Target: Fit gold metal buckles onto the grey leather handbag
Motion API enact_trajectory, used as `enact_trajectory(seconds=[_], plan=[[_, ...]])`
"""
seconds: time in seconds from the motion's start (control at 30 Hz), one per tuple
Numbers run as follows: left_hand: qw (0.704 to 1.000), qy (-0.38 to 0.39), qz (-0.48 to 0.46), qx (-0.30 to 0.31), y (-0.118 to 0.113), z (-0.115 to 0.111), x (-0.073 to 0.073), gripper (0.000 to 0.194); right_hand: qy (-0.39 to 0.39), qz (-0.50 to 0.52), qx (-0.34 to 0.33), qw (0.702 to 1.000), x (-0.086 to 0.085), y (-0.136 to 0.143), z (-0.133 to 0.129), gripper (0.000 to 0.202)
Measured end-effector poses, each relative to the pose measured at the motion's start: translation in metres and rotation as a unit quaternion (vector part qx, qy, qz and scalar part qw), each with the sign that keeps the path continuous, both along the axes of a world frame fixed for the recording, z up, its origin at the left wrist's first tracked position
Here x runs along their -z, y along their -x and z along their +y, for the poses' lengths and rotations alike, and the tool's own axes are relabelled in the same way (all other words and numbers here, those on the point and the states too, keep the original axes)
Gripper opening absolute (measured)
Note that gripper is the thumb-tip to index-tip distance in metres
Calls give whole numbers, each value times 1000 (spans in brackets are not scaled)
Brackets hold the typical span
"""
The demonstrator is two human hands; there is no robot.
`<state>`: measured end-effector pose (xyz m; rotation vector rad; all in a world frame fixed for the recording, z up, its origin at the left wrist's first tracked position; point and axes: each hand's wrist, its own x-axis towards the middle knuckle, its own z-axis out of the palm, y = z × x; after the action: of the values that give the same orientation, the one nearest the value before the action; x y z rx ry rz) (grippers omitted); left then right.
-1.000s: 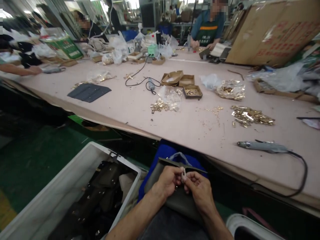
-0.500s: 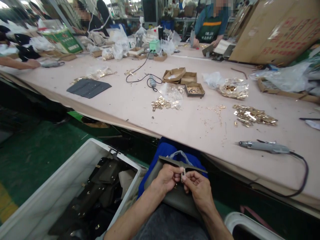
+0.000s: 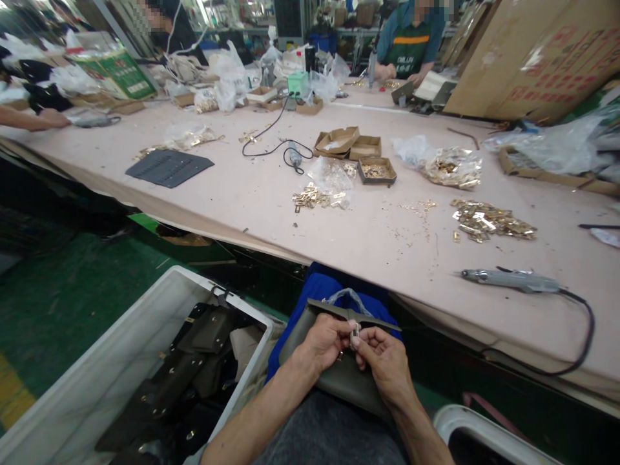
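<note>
Between my two hands is a small rectangular metal frame (image 3: 355, 330), pinched from both sides. My left hand (image 3: 328, 341) is closed, with thumb and forefinger on the frame's left edge. The fingers of my right hand (image 3: 382, 352) are closed on its lower right side. Under both hands an olive-grey handbag (image 3: 349, 385) lies on my lap, its flap edge raised behind the fingers. A plastic-wrapped handle (image 3: 349, 296) arches at its far side. A small metal fitting (image 3: 340, 356) shows on the bag just below my hands.
A grey electric screwdriver (image 3: 508, 279) lies at the table's near right. Gold metal pieces (image 3: 494, 219) are heaped behind it; small cardboard boxes (image 3: 376, 171) stand mid-table. At my left is a white bin (image 3: 92, 381) holding olive bag parts (image 3: 194, 355). A co-worker (image 3: 411, 45) sits across the table.
The metal frame has tilted slightly between my fingers, and my hands stay almost in place. The view has shifted a little. Across the table, the co-worker's hands have moved slightly.
</note>
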<state>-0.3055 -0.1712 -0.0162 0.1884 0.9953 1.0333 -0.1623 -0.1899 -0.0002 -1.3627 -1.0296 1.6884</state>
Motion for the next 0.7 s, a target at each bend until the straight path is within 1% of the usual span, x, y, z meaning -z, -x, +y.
enact_trajectory(seconds=[0.07, 0.23, 0.3, 0.37, 0.4, 0.43, 0.47, 0.53, 0.57, 0.6, 0.63, 0.7], plan=[[1000, -5, 15, -9, -2, 0, -1, 30, 3, 1, 0, 1000, 1, 0, 0, 43], [994, -2, 93, -52, -9, 0, -5, 28, -3, 6, 0, 1000, 10, -1, -3, 40], [991, 1, 117, -60, -10, 0, -7, 28, -9, -4, -3, 1000, 10, -2, -4, 39], [990, 5, 131, -61, -11, 0, -10, 28, -42, -30, -9, 999, 6, -3, -6, 34], [989, 7, 133, -61, -11, 0, -12, 28, -81, -55, -21, 995, 3, -3, -6, 30], [989, 8, 133, -59, -11, 1, -13, 28, -138, -86, -40, 986, 0, -4, -6, 26], [990, 11, 128, -57, -10, 1, -13, 28, -207, -121, -65, 969, -4, -5, -5, 22], [993, 20, 110, -48, -9, 3, -14, 29, -345, -187, -112, 913, -9, -7, -2, 19], [994, 29, 95, -46, -8, 4, -14, 30, -397, -213, -127, 884, -11, -8, 0, 19], [995, 35, 81, -45, -7, 5, -14, 31, -435, -234, -132, 859, -11, -8, 3, 21], [996, 41, 64, -41, -7, 6, -14, 32, -461, -253, -129, 841, -12, -8, 6, 24], [998, 38, 45, -25, -7, 6, -15, 34, -486, -281, -120, 819, -14, -7, 15, 24]])
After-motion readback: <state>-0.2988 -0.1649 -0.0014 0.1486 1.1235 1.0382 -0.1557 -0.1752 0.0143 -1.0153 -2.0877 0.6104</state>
